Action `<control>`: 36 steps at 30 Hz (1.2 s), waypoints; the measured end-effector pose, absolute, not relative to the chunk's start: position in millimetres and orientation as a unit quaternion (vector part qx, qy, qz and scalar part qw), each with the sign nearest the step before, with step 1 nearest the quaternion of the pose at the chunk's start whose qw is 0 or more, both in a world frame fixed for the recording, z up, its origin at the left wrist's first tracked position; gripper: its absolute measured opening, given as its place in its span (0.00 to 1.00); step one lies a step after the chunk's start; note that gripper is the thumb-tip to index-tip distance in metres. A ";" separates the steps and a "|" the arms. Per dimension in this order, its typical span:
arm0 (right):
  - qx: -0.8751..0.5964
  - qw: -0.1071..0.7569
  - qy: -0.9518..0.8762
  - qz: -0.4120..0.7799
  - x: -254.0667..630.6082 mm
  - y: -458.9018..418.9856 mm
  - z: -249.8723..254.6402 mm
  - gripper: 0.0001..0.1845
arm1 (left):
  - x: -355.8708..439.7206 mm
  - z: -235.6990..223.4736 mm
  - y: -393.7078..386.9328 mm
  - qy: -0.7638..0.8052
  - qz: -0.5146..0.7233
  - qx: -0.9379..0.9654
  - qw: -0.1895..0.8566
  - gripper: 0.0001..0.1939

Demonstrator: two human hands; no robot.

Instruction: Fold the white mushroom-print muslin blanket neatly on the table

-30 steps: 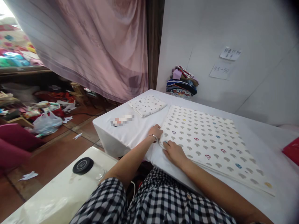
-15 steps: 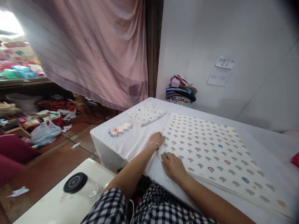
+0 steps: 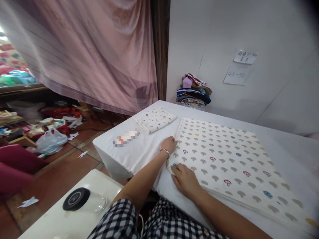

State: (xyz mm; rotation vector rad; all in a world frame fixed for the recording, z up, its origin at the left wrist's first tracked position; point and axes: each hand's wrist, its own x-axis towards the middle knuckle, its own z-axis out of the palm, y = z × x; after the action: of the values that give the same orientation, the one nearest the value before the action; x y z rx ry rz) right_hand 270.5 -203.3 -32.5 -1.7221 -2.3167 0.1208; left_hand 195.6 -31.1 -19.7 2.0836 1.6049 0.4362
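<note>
A white folded cloth (image 3: 224,159) printed with grey mushrooms and a few coloured ones lies flat across the right part of the table. At its left edge is my left hand (image 3: 169,146), wearing a bracelet, its fingers closed over the layered edge. My right hand (image 3: 186,181) is at the near left corner, closed on the cloth with its fingertips on top; the underside of this grip is hidden. Beyond my left hand rests a smaller folded cloth (image 3: 156,120) with a tiny scattered print. A small blurred-out item (image 3: 126,138) lies nearer the table's left corner.
The table has a white cover (image 3: 144,159). To my left, a pale stool or side table (image 3: 104,182) holds a clear jar with a black lid (image 3: 76,199). A stack of folded clothes (image 3: 193,93) stands by the wall. A pink curtain (image 3: 112,59) hangs at the back left.
The camera view has shifted slightly. Both hands stay at the same edge and corner of the mushroom-print cloth, and the cloth lies as before.
</note>
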 end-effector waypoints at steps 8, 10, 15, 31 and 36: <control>-0.589 0.128 -0.796 0.061 271.8 -203.5 -31.4 0.18 | 192.3 -21.5 -20.1 0.595 0.112 0.756 0.249 0.10; -0.591 0.124 -0.795 0.061 271.5 -203.2 -31.0 0.17 | 191.0 -20.4 -17.5 0.599 0.104 0.754 0.249 0.12; -0.592 0.122 -0.795 0.058 271.1 -203.3 -30.6 0.17 | 191.5 -19.2 -16.2 0.612 0.102 0.751 0.226 0.15; -0.584 0.126 -0.801 0.027 269.9 -204.3 -27.4 0.14 | 203.7 -10.9 6.0 0.629 0.020 0.731 0.263 0.10; -0.573 0.140 -0.807 0.031 270.3 -204.2 -34.6 0.12 | 198.3 -12.2 1.0 0.620 0.062 0.743 0.244 0.13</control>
State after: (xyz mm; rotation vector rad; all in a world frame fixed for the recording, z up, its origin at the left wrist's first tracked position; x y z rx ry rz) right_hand 270.3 -204.2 -34.6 -1.6564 -2.3306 0.0907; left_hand 198.3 1.0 -12.2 2.0286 1.6934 0.1685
